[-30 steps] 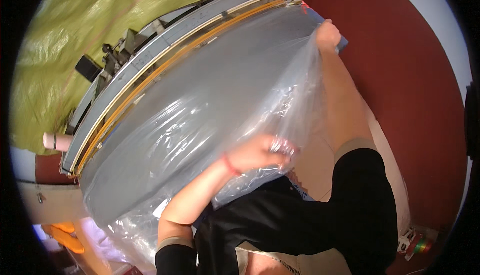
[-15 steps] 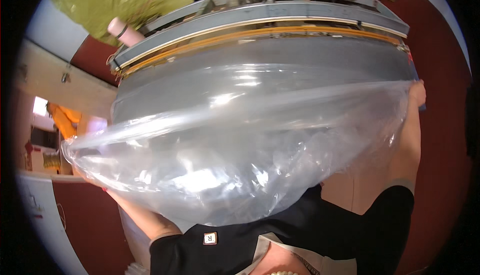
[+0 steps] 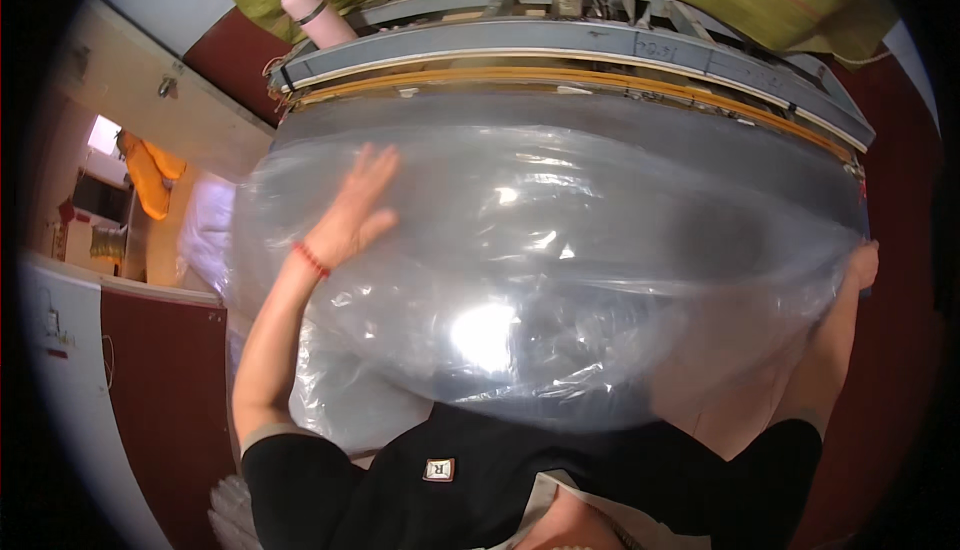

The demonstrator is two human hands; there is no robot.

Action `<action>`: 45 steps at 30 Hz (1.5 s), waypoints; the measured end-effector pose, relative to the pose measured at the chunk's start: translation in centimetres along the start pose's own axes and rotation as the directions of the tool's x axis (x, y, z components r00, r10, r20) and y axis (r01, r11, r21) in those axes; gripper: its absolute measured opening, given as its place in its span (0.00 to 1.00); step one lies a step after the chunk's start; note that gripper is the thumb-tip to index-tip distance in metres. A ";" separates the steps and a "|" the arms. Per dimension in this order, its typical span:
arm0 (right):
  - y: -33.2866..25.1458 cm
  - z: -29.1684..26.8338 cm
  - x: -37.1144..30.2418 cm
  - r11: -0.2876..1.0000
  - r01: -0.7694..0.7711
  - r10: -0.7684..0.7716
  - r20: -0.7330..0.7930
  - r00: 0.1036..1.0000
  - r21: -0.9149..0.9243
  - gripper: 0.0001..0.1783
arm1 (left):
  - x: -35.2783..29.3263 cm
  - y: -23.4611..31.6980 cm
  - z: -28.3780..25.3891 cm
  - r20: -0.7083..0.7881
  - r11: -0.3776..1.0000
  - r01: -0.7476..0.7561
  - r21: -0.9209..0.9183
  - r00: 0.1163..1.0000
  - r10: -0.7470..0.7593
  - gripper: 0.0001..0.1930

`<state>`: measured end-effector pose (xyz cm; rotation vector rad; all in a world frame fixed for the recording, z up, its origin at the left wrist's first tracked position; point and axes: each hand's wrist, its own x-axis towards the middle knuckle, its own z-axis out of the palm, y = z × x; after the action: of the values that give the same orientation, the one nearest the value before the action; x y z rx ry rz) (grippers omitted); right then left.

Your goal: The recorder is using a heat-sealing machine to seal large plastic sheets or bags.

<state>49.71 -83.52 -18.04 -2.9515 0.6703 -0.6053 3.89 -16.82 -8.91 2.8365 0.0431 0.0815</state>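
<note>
Head view: clear film [image 3: 600, 225]
Left hand [image 3: 355, 212]: grip released
Right hand [image 3: 864, 265]: grip clenched on film
Slack: best smoothed evenly

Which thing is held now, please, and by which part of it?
The clear plastic sheet, by its right edge, in the right hand; the left hand, open, grips nothing.

The head view comes from a fisheye camera worn on the person's head, facing down and forward at close range. The black shirt [image 3: 690, 465] occupies the lower edge, the clear plastic sheet [image 3: 560, 250] the centre, and the grey metal frame [image 3: 560, 38], bowed by the lens, the upper field.
</note>
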 end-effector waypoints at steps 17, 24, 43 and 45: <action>-0.8 -0.4 -0.4 0.998 -0.011 0.009 0.028 1.000 0.059 0.20 | 3.2 -6.7 3.8 -0.311 0.968 0.220 0.121 0.934 -0.173 0.09; -0.2 -1.3 -0.7 1.000 -0.029 0.029 0.020 0.999 0.007 0.18 | 3.9 2.0 2.4 -0.235 0.952 -0.063 0.298 0.962 0.137 0.20; 9.1 4.2 5.6 0.185 -0.121 -0.025 0.128 0.991 0.975 0.22 | 10.5 -4.1 6.3 -0.458 0.969 0.247 -0.035 0.858 -0.235 0.12; 8.6 2.3 4.4 0.176 -0.120 0.008 0.121 0.993 0.977 0.20 | 10.9 -5.3 7.3 -0.631 0.961 0.260 -0.095 0.731 -0.260 0.11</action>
<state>50.77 -93.22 -19.73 -1.6208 0.1810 -0.5591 15.06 -13.54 -16.88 2.6217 0.5876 0.9841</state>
